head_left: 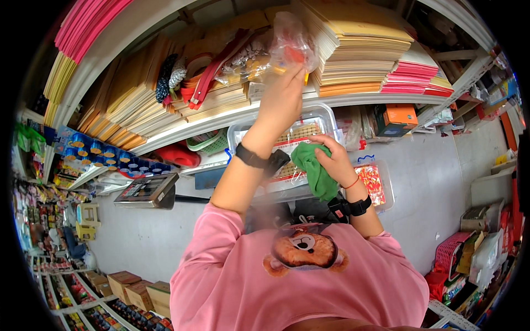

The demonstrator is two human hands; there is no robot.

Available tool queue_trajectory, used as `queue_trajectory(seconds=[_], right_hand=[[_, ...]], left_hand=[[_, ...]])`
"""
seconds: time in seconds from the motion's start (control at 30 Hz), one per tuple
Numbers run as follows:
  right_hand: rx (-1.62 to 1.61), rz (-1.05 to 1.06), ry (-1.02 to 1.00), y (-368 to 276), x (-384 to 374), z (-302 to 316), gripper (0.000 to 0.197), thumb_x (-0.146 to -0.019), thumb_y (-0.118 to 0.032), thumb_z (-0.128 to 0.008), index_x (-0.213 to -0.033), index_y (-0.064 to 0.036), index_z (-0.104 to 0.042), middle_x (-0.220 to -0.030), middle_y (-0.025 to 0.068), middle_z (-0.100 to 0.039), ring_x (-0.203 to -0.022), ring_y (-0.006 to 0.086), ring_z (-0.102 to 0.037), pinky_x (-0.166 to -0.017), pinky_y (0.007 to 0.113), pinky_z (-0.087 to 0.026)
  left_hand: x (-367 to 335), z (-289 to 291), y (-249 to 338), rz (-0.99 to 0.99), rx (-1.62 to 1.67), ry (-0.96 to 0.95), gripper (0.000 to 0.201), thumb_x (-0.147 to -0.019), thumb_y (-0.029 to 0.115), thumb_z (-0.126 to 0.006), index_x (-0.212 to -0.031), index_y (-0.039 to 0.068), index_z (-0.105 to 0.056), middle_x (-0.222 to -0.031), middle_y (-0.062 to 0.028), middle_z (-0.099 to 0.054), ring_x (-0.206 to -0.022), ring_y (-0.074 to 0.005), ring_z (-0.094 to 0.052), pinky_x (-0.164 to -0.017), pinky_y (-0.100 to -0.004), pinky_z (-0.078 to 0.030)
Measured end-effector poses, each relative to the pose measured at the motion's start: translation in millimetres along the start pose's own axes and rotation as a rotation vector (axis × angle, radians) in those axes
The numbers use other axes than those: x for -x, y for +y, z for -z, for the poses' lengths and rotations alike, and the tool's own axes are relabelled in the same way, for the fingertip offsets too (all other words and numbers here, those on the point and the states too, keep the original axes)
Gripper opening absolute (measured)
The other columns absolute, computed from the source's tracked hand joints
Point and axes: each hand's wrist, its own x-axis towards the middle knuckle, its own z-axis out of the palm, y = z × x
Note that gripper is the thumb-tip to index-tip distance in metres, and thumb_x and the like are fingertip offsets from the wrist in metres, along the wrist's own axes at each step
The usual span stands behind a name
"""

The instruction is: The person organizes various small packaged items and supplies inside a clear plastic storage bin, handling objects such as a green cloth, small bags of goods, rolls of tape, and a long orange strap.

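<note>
My right hand [334,163] is closed around a soft, crumpled green cloth [316,172], fingers bunched over its upper edge with the rest of the fabric hanging below. It lies in front of my body, over the near side of a clear rectangular plastic tub [324,108]. I judge the cloth light and limp, with nothing fragile about it; a full handful of folds near the middle should hold it better than a pinch at one corner.

My left hand [282,95] reaches up to the shelf, fingers drawn together at the lower end of a thin, clear plastic bag [292,32] with something red in it. Motion blurs it, so I cannot tell whether the fingers grip the bag or only touch it. The film looks light, slippery and easy to tear, probably best held by a gathered fold.

Beside the bag, tall stacks of tan paper envelopes [361,58] stand on the white metal shelf [212,122], with a flat red strap [223,63] to the left. Below the shelf are a green woven basket [212,143] and an orange-topped box [400,116]. Farther right of the cloth, a second clear tub holds red patterned packets [374,185].
</note>
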Motion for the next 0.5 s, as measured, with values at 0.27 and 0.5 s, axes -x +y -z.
queue_trajectory(seconds=[0.27,0.5], right_hand=[[-0.048,-0.010,0.041,9.3,-2.1,-2.8,0.038,-0.087,0.001,-0.051,-0.125,0.0003,-0.055,-0.115,0.0096,-0.060,-0.110,0.0173,-0.057,-0.097,0.030,-0.043],[-0.040,-0.020,0.005,17.3,0.3,-2.2,0.048,-0.087,0.001,-0.051,-0.134,-0.0016,-0.046,-0.115,0.0111,-0.060,-0.112,0.0186,-0.056,-0.097,0.032,-0.043]], left_hand=[[7.4,24.4,5.2,0.145,0.235,-0.069,0.050,-0.082,0.009,-0.066,-0.129,0.001,-0.052,-0.142,-0.0222,-0.040,-0.103,-0.0270,-0.059,-0.092,-0.0392,-0.046],[12.9,11.9,0.2,0.367,0.633,-0.110,0.058,-0.085,0.008,-0.065,-0.139,0.001,-0.045,-0.147,-0.0178,-0.032,-0.087,-0.0142,-0.060,-0.081,-0.0262,-0.048]])
